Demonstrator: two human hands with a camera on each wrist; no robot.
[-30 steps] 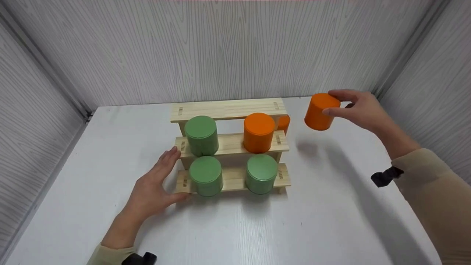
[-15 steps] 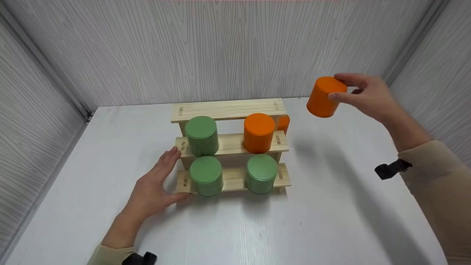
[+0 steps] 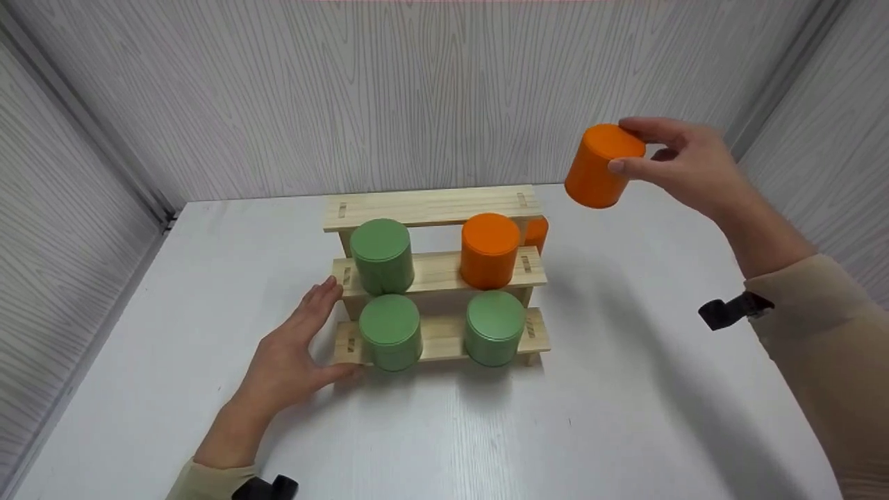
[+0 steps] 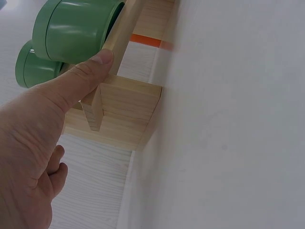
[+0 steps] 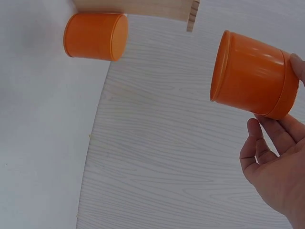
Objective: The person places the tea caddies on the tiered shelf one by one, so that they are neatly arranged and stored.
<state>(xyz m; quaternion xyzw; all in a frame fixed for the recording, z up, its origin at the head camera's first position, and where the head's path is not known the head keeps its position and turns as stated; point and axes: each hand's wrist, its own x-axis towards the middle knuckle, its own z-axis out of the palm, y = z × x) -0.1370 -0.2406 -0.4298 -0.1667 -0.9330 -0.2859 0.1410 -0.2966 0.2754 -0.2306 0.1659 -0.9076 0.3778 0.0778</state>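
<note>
In the head view my right hand [image 3: 694,167] holds an orange canister [image 3: 596,170] by its upper end, thumb and fingers on opposite sides. The canister hangs slightly tilted in the air, right of a three-step wooden rack [image 3: 430,207]. My left hand [image 3: 281,364] is spread at the rack's left side. Its thumb touches the lowest step's front edge, and its fingertips reach the middle step's end. A green canister [image 3: 382,257] and an orange one [image 3: 489,251] stand on the middle step. Two green canisters [image 3: 390,333] [image 3: 494,330] stand on the lowest.
Another orange canister [image 5: 95,36] stands on the table [image 3: 472,444] behind the rack's right end, mostly hidden in the head view. A pale wood-grain panel [image 3: 417,90] rises behind the table, with further panels at both sides.
My right hand has lifted the orange canister higher, first drifting slightly right, then back left. The left hand, the rack and the canisters on it have stayed in place.
</note>
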